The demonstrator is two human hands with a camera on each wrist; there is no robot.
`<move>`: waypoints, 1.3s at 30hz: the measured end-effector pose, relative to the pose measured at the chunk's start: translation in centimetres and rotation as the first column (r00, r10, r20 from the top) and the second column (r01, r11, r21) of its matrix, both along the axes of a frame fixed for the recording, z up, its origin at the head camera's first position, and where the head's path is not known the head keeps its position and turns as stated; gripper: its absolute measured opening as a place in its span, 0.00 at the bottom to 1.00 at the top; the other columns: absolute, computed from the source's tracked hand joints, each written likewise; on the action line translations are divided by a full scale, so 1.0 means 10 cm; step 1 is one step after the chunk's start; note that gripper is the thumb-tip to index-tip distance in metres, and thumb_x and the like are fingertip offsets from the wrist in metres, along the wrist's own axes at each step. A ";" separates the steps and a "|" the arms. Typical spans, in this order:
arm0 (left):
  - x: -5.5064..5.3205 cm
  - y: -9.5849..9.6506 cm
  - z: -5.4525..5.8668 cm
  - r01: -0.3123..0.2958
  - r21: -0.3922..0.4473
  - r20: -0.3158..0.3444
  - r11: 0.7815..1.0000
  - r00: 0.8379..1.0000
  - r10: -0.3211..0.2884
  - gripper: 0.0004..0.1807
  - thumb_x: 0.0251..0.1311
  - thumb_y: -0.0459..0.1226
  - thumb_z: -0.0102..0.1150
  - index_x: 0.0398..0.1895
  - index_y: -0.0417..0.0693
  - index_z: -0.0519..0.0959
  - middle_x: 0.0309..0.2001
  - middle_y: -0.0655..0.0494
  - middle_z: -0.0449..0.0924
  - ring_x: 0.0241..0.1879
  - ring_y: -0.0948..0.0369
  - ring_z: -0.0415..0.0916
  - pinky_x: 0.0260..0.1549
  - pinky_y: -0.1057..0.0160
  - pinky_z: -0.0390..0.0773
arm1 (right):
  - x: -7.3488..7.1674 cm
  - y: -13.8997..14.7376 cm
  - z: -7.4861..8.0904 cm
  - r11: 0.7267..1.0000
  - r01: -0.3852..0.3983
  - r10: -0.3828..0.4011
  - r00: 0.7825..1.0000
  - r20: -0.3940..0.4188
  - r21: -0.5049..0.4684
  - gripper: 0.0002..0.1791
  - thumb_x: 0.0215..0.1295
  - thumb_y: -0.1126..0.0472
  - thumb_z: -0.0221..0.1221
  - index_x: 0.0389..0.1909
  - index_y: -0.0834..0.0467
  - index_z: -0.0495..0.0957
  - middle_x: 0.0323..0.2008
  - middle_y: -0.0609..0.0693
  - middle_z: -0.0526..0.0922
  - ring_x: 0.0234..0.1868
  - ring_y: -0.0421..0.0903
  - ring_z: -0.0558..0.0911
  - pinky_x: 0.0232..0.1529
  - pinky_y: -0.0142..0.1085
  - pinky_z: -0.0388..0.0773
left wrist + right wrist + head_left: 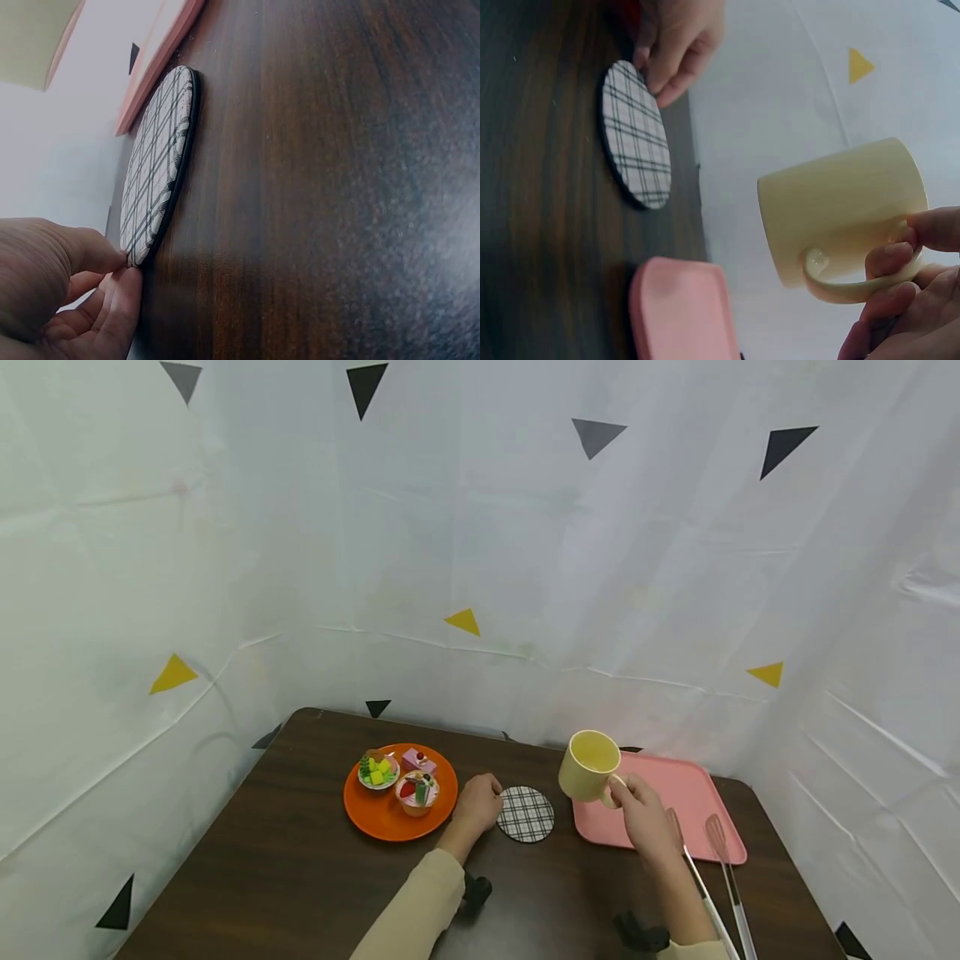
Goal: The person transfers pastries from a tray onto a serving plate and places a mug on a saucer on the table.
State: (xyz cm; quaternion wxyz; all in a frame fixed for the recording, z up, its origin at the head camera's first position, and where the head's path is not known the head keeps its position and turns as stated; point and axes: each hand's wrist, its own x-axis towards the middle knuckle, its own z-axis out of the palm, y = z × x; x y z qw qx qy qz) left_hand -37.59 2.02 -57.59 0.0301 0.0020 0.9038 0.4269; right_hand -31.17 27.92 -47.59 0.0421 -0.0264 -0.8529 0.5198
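Observation:
A round coaster (526, 815) with a white and black plaid top lies on the dark table. My left hand (477, 802) pinches its left edge between thumb and fingers, as the left wrist view shows up close. My right hand (647, 820) grips a pale yellow mug (589, 765) by its handle. The mug hangs in the air over the left part of a pink tray (678, 785), to the right of the coaster. In the right wrist view the mug (840, 202) is clear of the table, with fingers curled through the handle.
Left of my left hand stands an orange plate (367, 818) bearing several small toy cakes (417, 792). Two long-handled utensils (726, 860) rest partly on the tray's right side, their handles toward the front. White curtains (480, 527) with triangles close off the back and sides.

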 end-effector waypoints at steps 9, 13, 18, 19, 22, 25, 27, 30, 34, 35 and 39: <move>0.00 0.00 -0.01 -0.002 0.000 -0.020 1.000 1.000 0.002 0.06 0.72 0.31 0.62 0.48 0.39 0.84 0.49 0.44 0.84 0.47 0.48 0.82 0.53 0.44 0.84 | -0.01 -0.26 -0.20 0.994 -0.090 0.089 0.996 -0.015 -0.056 0.20 0.86 0.55 0.51 0.36 0.68 0.70 0.34 0.50 0.70 0.36 0.43 0.66 0.41 0.37 0.64; 0.02 0.01 0.00 -0.020 -0.017 -0.028 1.000 0.999 0.019 0.05 0.71 0.30 0.63 0.46 0.39 0.84 0.48 0.45 0.84 0.46 0.49 0.82 0.53 0.44 0.84 | 0.00 -0.38 -0.29 0.994 -0.094 0.093 0.996 -0.014 -0.064 0.19 0.85 0.58 0.52 0.33 0.68 0.70 0.32 0.49 0.69 0.33 0.42 0.65 0.36 0.35 0.63; 0.02 0.03 -0.01 -0.030 -0.028 -0.036 0.999 0.999 0.029 0.07 0.71 0.31 0.62 0.47 0.38 0.85 0.47 0.45 0.84 0.48 0.49 0.82 0.56 0.44 0.83 | 0.00 -0.50 -0.42 0.992 -0.086 0.085 0.996 -0.015 -0.091 0.18 0.84 0.59 0.55 0.31 0.65 0.70 0.29 0.46 0.67 0.31 0.41 0.66 0.33 0.33 0.65; 0.02 0.03 -0.01 -0.031 -0.030 -0.039 0.999 0.999 0.029 0.07 0.71 0.31 0.63 0.47 0.38 0.85 0.47 0.44 0.84 0.48 0.49 0.82 0.56 0.44 0.83 | 0.00 -0.52 -0.44 0.991 -0.086 0.086 0.996 -0.007 -0.099 0.17 0.84 0.59 0.55 0.32 0.64 0.70 0.29 0.46 0.67 0.31 0.41 0.66 0.33 0.33 0.65; 0.01 0.03 -0.02 -0.031 -0.029 -0.038 0.999 0.999 0.030 0.06 0.71 0.31 0.63 0.47 0.38 0.85 0.47 0.44 0.84 0.48 0.48 0.82 0.56 0.44 0.83 | 0.00 -0.57 -0.51 0.990 -0.085 0.087 0.996 0.016 -0.113 0.16 0.84 0.59 0.55 0.33 0.63 0.71 0.30 0.46 0.67 0.34 0.42 0.68 0.37 0.34 0.66; -0.01 0.04 -0.04 -0.030 -0.029 -0.033 0.999 0.999 0.029 0.06 0.71 0.32 0.63 0.47 0.39 0.85 0.47 0.45 0.84 0.48 0.48 0.82 0.57 0.45 0.83 | 0.00 -0.60 -0.57 0.989 -0.075 0.078 0.997 0.020 -0.131 0.15 0.83 0.60 0.55 0.33 0.64 0.72 0.31 0.47 0.68 0.37 0.43 0.69 0.41 0.35 0.66; -0.03 0.05 -0.05 -0.027 -0.031 -0.035 0.999 0.999 0.025 0.06 0.71 0.32 0.64 0.47 0.39 0.85 0.47 0.45 0.84 0.48 0.48 0.82 0.56 0.45 0.83 | 0.01 -0.62 -0.61 0.988 -0.067 0.070 0.997 0.015 -0.138 0.16 0.83 0.61 0.55 0.33 0.65 0.72 0.31 0.47 0.69 0.37 0.42 0.70 0.42 0.35 0.66; -0.05 0.06 -0.06 -0.025 -0.025 -0.033 0.999 0.999 0.024 0.07 0.70 0.31 0.64 0.47 0.39 0.85 0.47 0.45 0.85 0.48 0.48 0.82 0.56 0.45 0.84 | 0.03 -0.64 -0.66 0.987 -0.064 0.066 0.998 0.013 -0.147 0.16 0.83 0.61 0.55 0.32 0.66 0.71 0.30 0.47 0.69 0.37 0.42 0.70 0.42 0.36 0.66; -0.05 0.05 -0.05 -0.027 -0.018 -0.025 0.999 0.999 0.026 0.07 0.70 0.31 0.63 0.48 0.39 0.86 0.48 0.45 0.85 0.49 0.49 0.82 0.56 0.45 0.84 | 0.05 -0.68 -0.70 0.985 -0.069 0.074 0.997 0.021 -0.156 0.17 0.83 0.60 0.54 0.33 0.66 0.71 0.31 0.47 0.69 0.38 0.43 0.70 0.43 0.37 0.66; -0.04 0.04 -0.05 -0.026 -0.018 -0.028 0.999 0.999 0.026 0.07 0.70 0.31 0.63 0.48 0.39 0.86 0.48 0.45 0.85 0.48 0.49 0.82 0.55 0.45 0.84 | 0.04 -0.69 -0.71 0.984 -0.070 0.074 0.997 0.022 -0.161 0.17 0.84 0.60 0.54 0.33 0.66 0.71 0.31 0.48 0.69 0.38 0.43 0.70 0.43 0.36 0.66; -0.04 0.02 -0.03 -0.028 -0.018 -0.032 0.999 0.999 0.027 0.08 0.71 0.31 0.63 0.48 0.39 0.86 0.48 0.44 0.85 0.48 0.48 0.82 0.55 0.45 0.84 | 0.03 -0.70 -0.74 0.982 -0.085 0.090 0.996 0.022 -0.171 0.17 0.85 0.59 0.53 0.33 0.65 0.71 0.32 0.49 0.70 0.37 0.44 0.70 0.42 0.36 0.66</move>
